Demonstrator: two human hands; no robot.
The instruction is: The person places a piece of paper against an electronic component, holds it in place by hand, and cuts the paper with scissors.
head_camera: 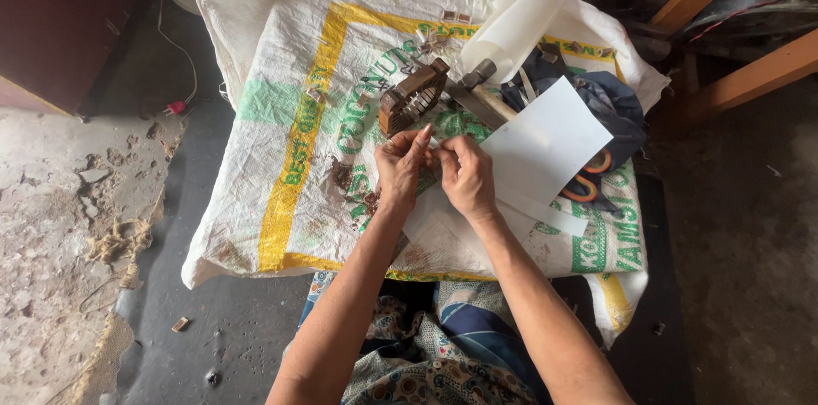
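1. Two hands meet over the middle of a woven sack (281, 115): the left hand (399, 168) and the right hand (467, 175) both pinch a small white piece (434, 143) between their fingertips, thumbs and forefingers closed on it.
2. One such piece is held; it is pale, thin and tiny, and its exact shape is too small to tell. It sits just above the sack, between the two hands, near the brown wooden block.
3. One brown wooden block (415, 96) with metal teeth or slots lies just beyond the left hand, tilted on the sack.
4. One flat white sheet (545, 143) lies right of the right hand, with a narrower white strip (545, 216) below it.
5. One rolled white sheet (515, 26) rests farther back, near the top edge of the sack.
6. One hammer-like tool (479, 88) lies between the block and the flat sheet.
7. One pair of scissors with orange handles (588, 179) peeks from under the flat sheet, on dark blue cloth (618, 111).
8. Several small brown bits (354, 188) are scattered on the sack beside the left wrist.
9. One sack in all, white with a yellow border and green print, spread on a dark floor (221, 320).
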